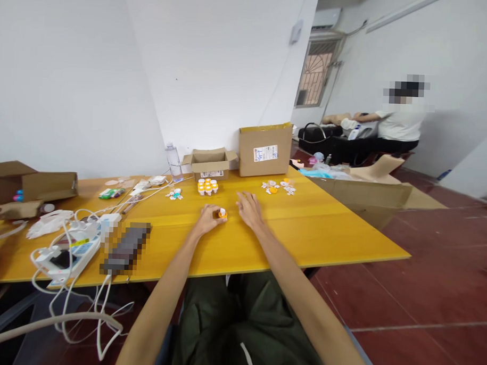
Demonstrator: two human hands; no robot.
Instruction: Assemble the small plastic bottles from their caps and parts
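Observation:
My left hand (pixel 209 215) rests on the yellow table (pixel 305 232) with its fingers curled round a small orange and white cap-like piece (pixel 222 214). Just to the right, my right hand (pixel 248 206) lies flat on the table, fingers stretched out and holding nothing. Beyond my hands stands a cluster of several small orange and white pieces (pixel 207 186). More loose white and orange bits (pixel 278 187) lie scattered further right, and a few others (pixel 175 194) sit to the left.
Two cardboard boxes stand at the table's back: a low open box (pixel 209 164) and a taller box (pixel 264 149). A water bottle (pixel 173 161) stands beside them. A power strip with white cables (pixel 71 248) and another box (pixel 31 183) lie left. A person (pixel 397 121) sits far right.

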